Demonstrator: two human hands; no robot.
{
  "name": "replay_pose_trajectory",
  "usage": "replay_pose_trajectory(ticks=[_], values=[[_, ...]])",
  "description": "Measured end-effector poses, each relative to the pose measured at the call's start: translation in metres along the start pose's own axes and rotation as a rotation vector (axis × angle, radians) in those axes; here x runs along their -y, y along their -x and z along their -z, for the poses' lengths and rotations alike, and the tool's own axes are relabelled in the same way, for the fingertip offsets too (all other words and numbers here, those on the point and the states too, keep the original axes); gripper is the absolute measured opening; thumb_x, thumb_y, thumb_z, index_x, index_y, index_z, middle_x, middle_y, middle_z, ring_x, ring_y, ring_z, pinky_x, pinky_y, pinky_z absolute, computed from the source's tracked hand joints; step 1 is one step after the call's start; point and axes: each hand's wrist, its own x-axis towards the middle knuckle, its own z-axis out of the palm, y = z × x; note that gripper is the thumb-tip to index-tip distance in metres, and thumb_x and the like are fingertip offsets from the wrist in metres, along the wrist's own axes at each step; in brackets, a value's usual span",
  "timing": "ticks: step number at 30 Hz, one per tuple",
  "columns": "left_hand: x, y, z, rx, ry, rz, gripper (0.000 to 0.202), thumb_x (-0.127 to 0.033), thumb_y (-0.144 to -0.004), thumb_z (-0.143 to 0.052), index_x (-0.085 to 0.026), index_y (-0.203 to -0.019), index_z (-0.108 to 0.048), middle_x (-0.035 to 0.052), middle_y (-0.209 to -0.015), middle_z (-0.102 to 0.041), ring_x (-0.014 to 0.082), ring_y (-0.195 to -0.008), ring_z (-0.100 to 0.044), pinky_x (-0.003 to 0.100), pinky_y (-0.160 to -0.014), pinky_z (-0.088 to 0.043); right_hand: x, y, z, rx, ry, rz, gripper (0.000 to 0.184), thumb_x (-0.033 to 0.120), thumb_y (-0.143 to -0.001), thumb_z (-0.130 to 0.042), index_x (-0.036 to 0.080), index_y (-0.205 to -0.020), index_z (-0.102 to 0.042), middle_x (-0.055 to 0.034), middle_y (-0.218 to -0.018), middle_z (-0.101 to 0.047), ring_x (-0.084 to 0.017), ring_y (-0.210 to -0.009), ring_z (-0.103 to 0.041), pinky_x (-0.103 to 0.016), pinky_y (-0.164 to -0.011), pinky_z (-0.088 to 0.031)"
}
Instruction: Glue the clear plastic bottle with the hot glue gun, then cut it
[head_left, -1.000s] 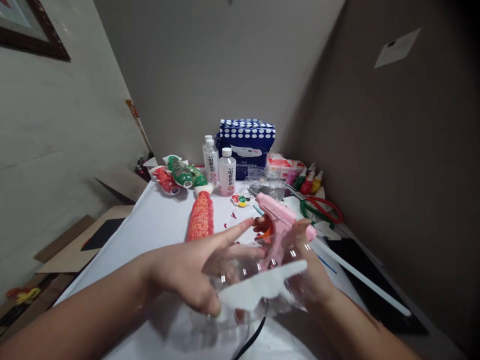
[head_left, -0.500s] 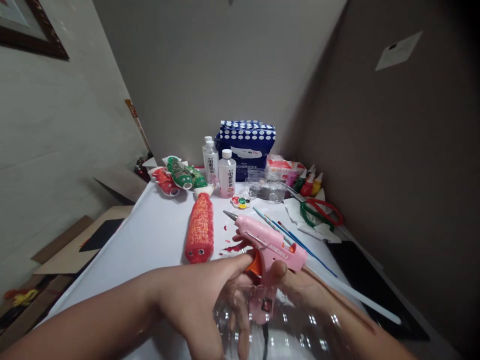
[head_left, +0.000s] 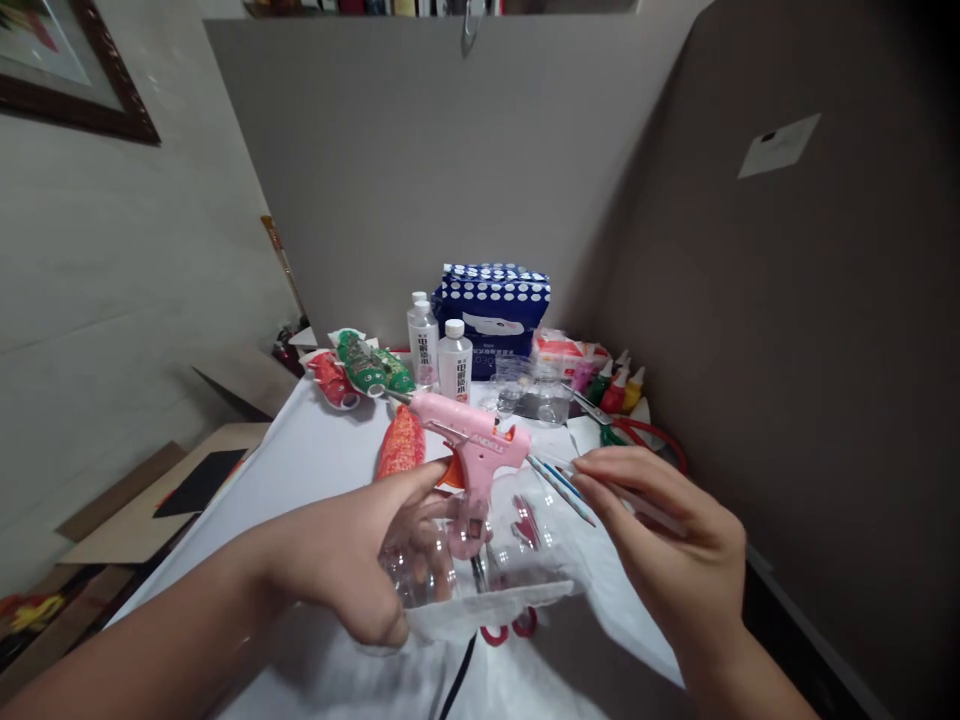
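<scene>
A pink hot glue gun [head_left: 442, 415] points up and left, its handle and orange trigger within the grip of my left hand [head_left: 337, 550]. The same hand is closed around a clear plastic bottle [head_left: 420, 570], which lies sideways behind the handle with a white strip along its lower edge. My right hand [head_left: 679, 545] pinches a whitish glue stick [head_left: 649, 508]. The stick's front end is near the fingertips, a short way right of the gun's rear, apart from it. A red painted bottle fish [head_left: 401, 445] lies beyond the gun, partly covered by it.
Red and green bottle fish [head_left: 360, 365] lie at the back left. Labelled bottles [head_left: 455, 365] stand before a blue tissue pack [head_left: 495, 310]. Paint bottles [head_left: 619, 390] and scissors [head_left: 637, 430] sit at the right. Brushes [head_left: 562, 490] lie between my hands; a black cord [head_left: 459, 680] trails toward me.
My right hand has left the glue gun and now holds the glue stick from the table. The gun and bottle have shifted left and up. The camera view has tilted upward.
</scene>
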Motion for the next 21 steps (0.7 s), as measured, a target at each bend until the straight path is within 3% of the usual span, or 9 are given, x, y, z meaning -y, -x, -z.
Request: replay_pose_trajectory(ticks=[2, 6, 11, 16, 21], values=[[-0.001, -0.001, -0.002, -0.048, 0.066, 0.046, 0.076, -0.018, -0.048, -0.066, -0.027, -0.116, -0.033, 0.0073, -0.116, -0.053, 0.0227, -0.094, -0.059, 0.026, -0.064, -0.046, 0.0, -0.001, 0.004, 0.086, 0.097, 0.131, 0.02, 0.007, -0.081, -0.074, 0.025, -0.09, -0.074, -0.0014, -0.082, -0.073, -0.018, -0.078, -0.067, -0.03, -0.07, -0.054], [-0.004, -0.001, -0.005, -0.087, 0.134, 0.111, 0.068, -0.012, -0.047, -0.066, -0.026, -0.108, -0.038, 0.0034, -0.106, -0.052, 0.0206, -0.093, -0.056, 0.024, -0.066, -0.045, -0.009, -0.001, 0.007, 0.222, 0.236, 0.148, 0.016, 0.01, -0.084, -0.072, 0.022, -0.095, -0.073, -0.002, -0.076, -0.072, -0.018, -0.067, -0.066, -0.031, -0.059, -0.052], [-0.003, 0.0, -0.007, -0.058, 0.098, 0.172, 0.059, -0.012, -0.049, -0.067, -0.024, -0.1, -0.042, 0.0, -0.094, -0.054, 0.0181, -0.08, -0.056, 0.023, -0.058, -0.042, -0.014, 0.006, -0.004, 0.243, 0.296, 0.206, 0.016, 0.012, -0.087, -0.067, 0.021, -0.099, -0.069, -0.0051, -0.086, -0.076, -0.019, -0.074, -0.071, -0.03, -0.065, -0.057], [-0.006, 0.0, -0.011, -0.006, 0.067, 0.257, 0.054, -0.011, -0.048, -0.067, -0.023, -0.095, -0.045, -0.0023, -0.083, -0.058, 0.0144, -0.068, -0.052, 0.022, -0.051, -0.037, -0.005, 0.01, -0.016, 0.249, 0.34, 0.283, 0.014, 0.009, -0.091, -0.055, 0.02, -0.094, -0.063, -0.0053, -0.075, -0.069, -0.017, -0.064, -0.064, -0.028, -0.057, -0.052], [-0.018, -0.006, -0.011, 0.064, 0.095, 0.307, 0.048, -0.009, -0.041, -0.069, -0.023, -0.081, -0.046, -0.0048, -0.074, -0.057, 0.0128, -0.061, -0.051, 0.02, -0.047, -0.039, -0.001, 0.014, -0.019, 0.26, 0.373, 0.361, 0.018, 0.005, -0.09, -0.053, 0.019, -0.099, -0.059, -0.0071, -0.076, -0.067, -0.018, -0.064, -0.061, -0.029, -0.056, -0.049]])
